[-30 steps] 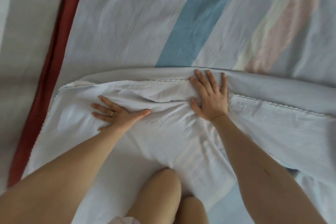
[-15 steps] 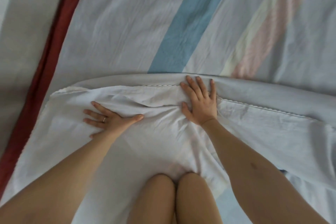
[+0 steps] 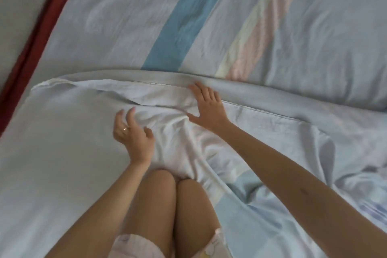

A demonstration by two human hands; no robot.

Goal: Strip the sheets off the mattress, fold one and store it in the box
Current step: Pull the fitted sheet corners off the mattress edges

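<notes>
Item: pale sheet [image 3: 69, 153], loose and doubled over on itself, lying on the near part of the mattress, which is itself covered from view. Long axis: left to right across the mattress. Its stitched hem [image 3: 257, 109] faces away from the person and bows slightly, and its left corner [image 3: 39, 88] lies near the red border [image 3: 39, 33] along the mattress's left edge. Surface: smooth toward the left and bunched into creases at the middle, with a raised flap under the hem. Coloured bands show on the part lying to the right of the knees [image 3: 173, 192]. Beyond the hem a striped sheet [image 3: 178, 19] lies spread flat toward the far edge; whether it is a second cloth or the same one cannot be told. Right hand [image 3: 207, 111]: flat, fingers straight, pressing on the hem at mid-length. Left hand [image 3: 132, 132]: just left of the creases, fingers loosely curled and gripping nothing; contact with the cloth cannot be told. Grey floor [image 3: 18, 0] lies past the red border. Progress, as judged: the pale sheet appears freed, one fold is laid and being smoothed, and the striped sheet is not yet gathered. Further folds remain, as does storing, with the box out of view.
</notes>
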